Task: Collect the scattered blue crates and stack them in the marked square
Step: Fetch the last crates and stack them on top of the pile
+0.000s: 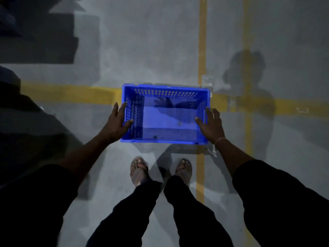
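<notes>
An empty blue crate (165, 120) with perforated walls is in the middle of the head view, open side up, over the crossing of yellow floor lines (202, 50). My left hand (116, 122) holds its left short wall, thumb inside the rim and fingers along the outside. My right hand (211, 125) holds the right short wall the same way. I cannot tell whether the crate rests on the floor or hangs just above it.
The grey floor carries a horizontal yellow line (71, 94) and a second vertical yellow line (247, 131) to the right. A dark stacked shape (35, 38) stands at the upper left. My sandalled feet (138, 170) are just behind the crate.
</notes>
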The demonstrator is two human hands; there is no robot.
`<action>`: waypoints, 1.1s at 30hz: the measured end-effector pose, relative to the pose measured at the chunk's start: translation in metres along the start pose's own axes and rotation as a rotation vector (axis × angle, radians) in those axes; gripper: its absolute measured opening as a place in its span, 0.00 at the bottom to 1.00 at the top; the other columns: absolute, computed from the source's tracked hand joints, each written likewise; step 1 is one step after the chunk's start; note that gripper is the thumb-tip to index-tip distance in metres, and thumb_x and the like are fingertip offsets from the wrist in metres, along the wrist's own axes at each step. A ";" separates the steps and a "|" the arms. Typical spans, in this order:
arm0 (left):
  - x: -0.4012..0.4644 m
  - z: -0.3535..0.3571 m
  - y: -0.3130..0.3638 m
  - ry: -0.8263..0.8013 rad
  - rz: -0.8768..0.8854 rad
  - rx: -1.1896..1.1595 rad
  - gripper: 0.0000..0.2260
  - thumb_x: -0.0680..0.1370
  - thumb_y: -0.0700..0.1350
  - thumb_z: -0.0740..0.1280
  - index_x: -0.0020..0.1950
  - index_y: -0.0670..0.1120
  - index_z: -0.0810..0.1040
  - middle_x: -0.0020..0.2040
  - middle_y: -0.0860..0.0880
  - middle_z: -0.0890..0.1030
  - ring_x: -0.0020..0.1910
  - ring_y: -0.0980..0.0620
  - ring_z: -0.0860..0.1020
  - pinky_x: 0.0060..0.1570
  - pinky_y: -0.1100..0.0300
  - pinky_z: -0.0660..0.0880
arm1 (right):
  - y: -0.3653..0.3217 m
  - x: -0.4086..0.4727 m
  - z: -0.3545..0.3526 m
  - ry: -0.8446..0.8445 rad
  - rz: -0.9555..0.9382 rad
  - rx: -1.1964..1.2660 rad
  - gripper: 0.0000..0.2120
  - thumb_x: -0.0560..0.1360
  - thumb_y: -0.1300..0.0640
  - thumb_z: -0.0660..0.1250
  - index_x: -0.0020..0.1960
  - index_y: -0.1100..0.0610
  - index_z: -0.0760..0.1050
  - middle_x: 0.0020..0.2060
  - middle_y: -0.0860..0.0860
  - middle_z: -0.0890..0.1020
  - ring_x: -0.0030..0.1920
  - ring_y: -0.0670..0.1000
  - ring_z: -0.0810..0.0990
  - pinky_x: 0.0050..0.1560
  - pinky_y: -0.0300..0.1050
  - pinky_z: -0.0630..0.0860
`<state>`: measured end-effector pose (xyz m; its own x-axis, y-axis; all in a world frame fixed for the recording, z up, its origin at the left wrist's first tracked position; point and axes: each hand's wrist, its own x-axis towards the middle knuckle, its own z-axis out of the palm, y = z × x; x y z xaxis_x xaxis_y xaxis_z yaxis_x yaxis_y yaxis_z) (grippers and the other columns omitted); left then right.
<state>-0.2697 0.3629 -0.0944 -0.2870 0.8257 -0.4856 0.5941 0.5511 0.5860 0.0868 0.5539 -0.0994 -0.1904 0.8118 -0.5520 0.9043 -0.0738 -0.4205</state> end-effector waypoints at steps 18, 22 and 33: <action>0.142 0.091 -0.094 0.098 -0.330 0.031 0.33 0.80 0.49 0.67 0.81 0.49 0.54 0.68 0.32 0.62 0.59 0.24 0.72 0.62 0.36 0.72 | 0.072 0.147 0.072 -0.032 0.046 -0.161 0.46 0.70 0.48 0.74 0.80 0.51 0.52 0.75 0.60 0.53 0.67 0.70 0.67 0.62 0.58 0.71; 0.112 0.058 -0.075 0.108 -0.284 0.049 0.38 0.73 0.52 0.66 0.80 0.47 0.56 0.64 0.31 0.64 0.54 0.26 0.74 0.59 0.37 0.74 | 0.049 0.121 0.040 -0.018 0.035 -0.207 0.43 0.71 0.57 0.72 0.80 0.52 0.54 0.73 0.60 0.56 0.60 0.70 0.72 0.56 0.55 0.72; -0.026 -0.123 0.031 0.136 -0.072 0.210 0.38 0.76 0.37 0.67 0.82 0.44 0.53 0.60 0.32 0.67 0.46 0.31 0.76 0.42 0.39 0.79 | -0.068 -0.015 -0.125 0.055 -0.100 -0.247 0.41 0.71 0.62 0.69 0.78 0.48 0.55 0.69 0.57 0.61 0.55 0.66 0.75 0.54 0.62 0.78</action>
<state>-0.3362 0.3738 0.0165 -0.4241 0.8019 -0.4209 0.7075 0.5835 0.3987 0.0763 0.6194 0.0273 -0.2688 0.8388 -0.4734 0.9491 0.1467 -0.2788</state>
